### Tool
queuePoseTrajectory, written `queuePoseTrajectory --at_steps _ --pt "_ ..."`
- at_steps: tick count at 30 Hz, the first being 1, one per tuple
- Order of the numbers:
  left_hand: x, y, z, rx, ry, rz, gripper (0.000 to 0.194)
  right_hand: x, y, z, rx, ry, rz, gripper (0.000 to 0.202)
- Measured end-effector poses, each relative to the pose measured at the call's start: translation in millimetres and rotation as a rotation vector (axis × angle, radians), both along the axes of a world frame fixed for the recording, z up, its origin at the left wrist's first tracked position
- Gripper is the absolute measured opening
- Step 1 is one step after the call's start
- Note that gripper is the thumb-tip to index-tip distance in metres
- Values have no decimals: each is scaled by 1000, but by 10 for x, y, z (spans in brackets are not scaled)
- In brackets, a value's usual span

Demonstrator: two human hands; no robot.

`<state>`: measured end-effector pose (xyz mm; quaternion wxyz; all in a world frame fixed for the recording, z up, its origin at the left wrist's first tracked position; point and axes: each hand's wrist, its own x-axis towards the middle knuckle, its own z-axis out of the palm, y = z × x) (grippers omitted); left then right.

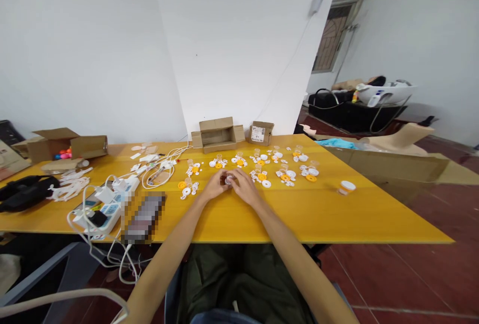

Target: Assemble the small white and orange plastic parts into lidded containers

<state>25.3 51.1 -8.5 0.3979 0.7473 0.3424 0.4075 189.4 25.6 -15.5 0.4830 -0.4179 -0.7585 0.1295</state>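
Note:
Near the middle of the yellow table (299,214), my left hand (216,186) and my right hand (242,184) meet around a small clear container (228,180). The fingers of both hands are closed on it, and they hide much of its shape. Behind and beside my hands lie several groups of small white pieces, white discs, orange rings and clear cups. One orange ring (181,185) and a white disc (186,192) lie left of my hands. To their right are another orange ring (262,177) and a white disc (266,184). A white-lidded jar (347,187) stands apart at the right.
Two cardboard boxes, one wide and open (217,137) and one smaller (260,133), stand against the wall. At the left are a power strip (119,204) with cables, a pixelated phone (144,218), a black bag (28,193) and an open box (67,145) with coloured balls.

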Motion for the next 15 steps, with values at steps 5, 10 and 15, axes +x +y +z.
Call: queuePoseTrajectory --at_steps 5,10,15 --pt "2 30 0 -64 -59 39 37 4 31 -11 -28 73 -5 22" --pt "-28 70 19 -155 -129 114 43 26 116 -59 -118 189 12 22" --pt "-67 72 56 -223 -140 148 41 42 175 -88 -185 283 62 17"
